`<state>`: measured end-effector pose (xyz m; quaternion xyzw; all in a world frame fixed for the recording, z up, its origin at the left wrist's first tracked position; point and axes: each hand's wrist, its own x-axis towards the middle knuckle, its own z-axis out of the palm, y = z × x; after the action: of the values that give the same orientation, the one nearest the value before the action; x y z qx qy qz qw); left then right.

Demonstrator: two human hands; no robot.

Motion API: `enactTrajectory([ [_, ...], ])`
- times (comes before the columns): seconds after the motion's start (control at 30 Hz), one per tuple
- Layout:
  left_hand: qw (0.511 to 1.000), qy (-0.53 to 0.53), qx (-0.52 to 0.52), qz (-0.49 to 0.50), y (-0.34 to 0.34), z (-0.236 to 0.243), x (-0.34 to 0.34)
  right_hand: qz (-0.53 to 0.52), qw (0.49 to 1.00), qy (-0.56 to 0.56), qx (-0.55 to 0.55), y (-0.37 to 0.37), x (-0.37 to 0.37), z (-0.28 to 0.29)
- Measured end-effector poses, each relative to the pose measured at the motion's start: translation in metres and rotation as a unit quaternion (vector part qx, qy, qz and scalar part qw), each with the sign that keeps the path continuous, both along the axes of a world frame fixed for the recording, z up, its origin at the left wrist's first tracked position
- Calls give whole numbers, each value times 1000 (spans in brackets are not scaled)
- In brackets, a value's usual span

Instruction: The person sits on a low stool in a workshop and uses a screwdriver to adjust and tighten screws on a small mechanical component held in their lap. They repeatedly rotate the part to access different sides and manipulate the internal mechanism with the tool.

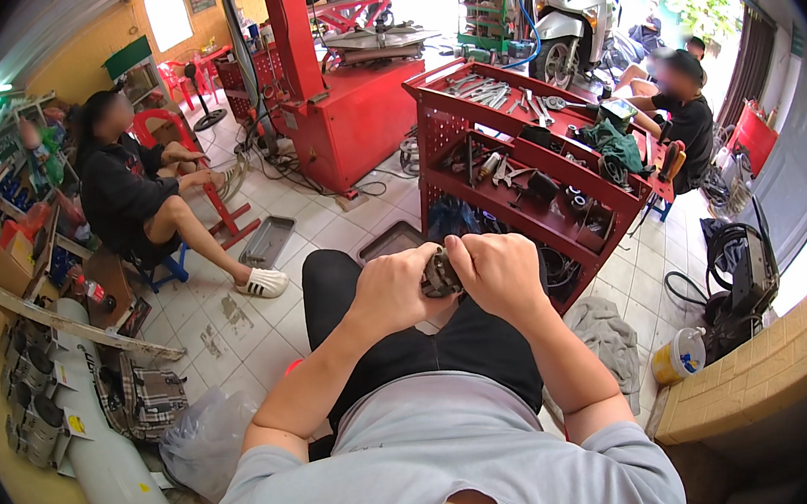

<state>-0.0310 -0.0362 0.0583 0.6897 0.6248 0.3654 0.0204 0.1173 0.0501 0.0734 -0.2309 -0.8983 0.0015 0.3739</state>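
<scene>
Small dark metal part (440,275) held above lap, between both hands. Left hand (395,290) fingers clamped on its left side; right hand (501,271) fingers clamped on right. Red tool cart (512,157) just ahead, grey rag (609,334) on floor beside right elbow.

Dull, grimy metal part (440,275)
</scene>
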Motion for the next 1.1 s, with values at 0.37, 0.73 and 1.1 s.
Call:
enactTrajectory([
  [0.37, 998, -21, -13, -59, -1, 5, -10, 122, 992, 13, 9, 4, 3, 1],
  [0.73, 969, -145, -65, -190, 3, 5, -13, 142, 990, -11, 16, 2, 12, 15],
  [1.1, 628, -751, 93, -180, 12, -10, -18, 157, 984, 56, -64, 3, 16, 16],
])
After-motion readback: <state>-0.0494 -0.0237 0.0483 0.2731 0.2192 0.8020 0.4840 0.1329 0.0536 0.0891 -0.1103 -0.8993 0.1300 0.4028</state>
